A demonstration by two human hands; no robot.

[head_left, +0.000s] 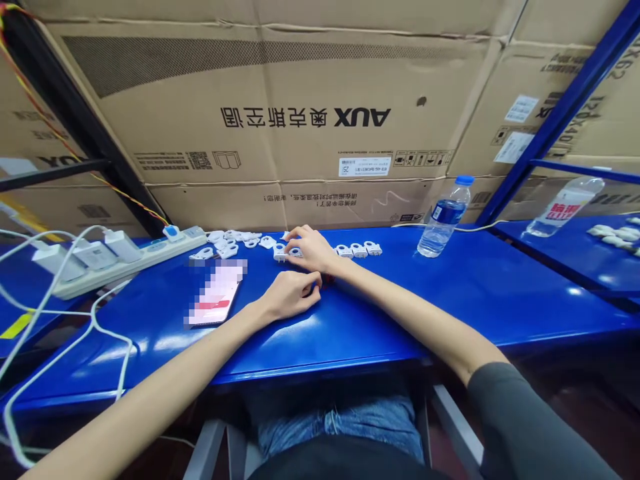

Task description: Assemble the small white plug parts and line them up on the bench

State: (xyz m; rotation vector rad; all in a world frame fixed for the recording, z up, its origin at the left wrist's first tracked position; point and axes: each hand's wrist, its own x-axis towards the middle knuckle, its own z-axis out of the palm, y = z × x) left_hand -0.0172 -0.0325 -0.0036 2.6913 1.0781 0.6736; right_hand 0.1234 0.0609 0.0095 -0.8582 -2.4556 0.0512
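Observation:
My right hand [313, 248] reaches over a row of small white plastic plugs with round holes and short pins. Its thumb and fingers curve around a white plug [295, 253] in that row, partly covered by the hand. Just left of the fingertips stands another white plug [279, 253]; more plugs [359, 251] of the row show right of the wrist. Below, my left hand [294, 295] rests on the blue table [380, 313] with curled fingers; whatever they hold, if anything, is hidden. A loose group of white plugs [228, 249] lies farther left.
A phone [220, 293], partly pixelated, lies left of my left hand. Behind it runs a white power strip [150, 257] with chargers and cables. A water bottle [445, 217] stands at right, another bottle [565, 207] beyond. Large cardboard boxes [300, 73] form the back.

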